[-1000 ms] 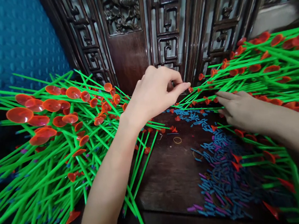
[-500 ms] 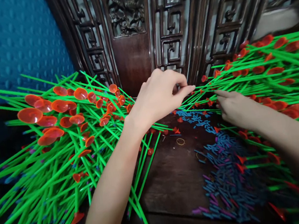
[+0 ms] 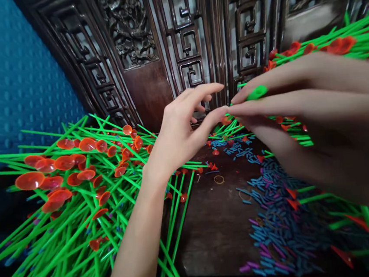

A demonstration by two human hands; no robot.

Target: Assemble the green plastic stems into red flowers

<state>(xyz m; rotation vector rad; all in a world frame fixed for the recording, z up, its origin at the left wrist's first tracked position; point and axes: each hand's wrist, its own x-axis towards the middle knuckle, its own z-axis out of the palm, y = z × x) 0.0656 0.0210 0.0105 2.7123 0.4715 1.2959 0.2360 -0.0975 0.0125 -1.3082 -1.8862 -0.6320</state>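
Note:
My left hand (image 3: pixel 184 134) is raised over the far side of the dark wooden surface. Its index finger and thumb are spread apart, with nothing plainly between them. The thumb tip meets the fingertips of my right hand (image 3: pixel 301 101), which is close to the camera. Those fingers pinch a green plastic stick (image 3: pixel 258 92), seen nearly end on, so most of its length is hidden. Beneath the hands lie small blue tube pieces (image 3: pixel 238 150) and a few orange cups (image 3: pixel 216 152).
Many green sticks with orange cups (image 3: pixel 64 163) are heaped at the left, and more sticks (image 3: pixel 363 34) at the right. Blue and purple pieces (image 3: pixel 278 229) cover the surface's right side. A rubber band (image 3: pixel 219 179) lies mid-surface. A carved wooden panel (image 3: pixel 147 90) stands behind.
My right hand has come up and toward the camera, now with a green stick in its fingers. My left index finger has opened away from the thumb. The view has tilted slightly.

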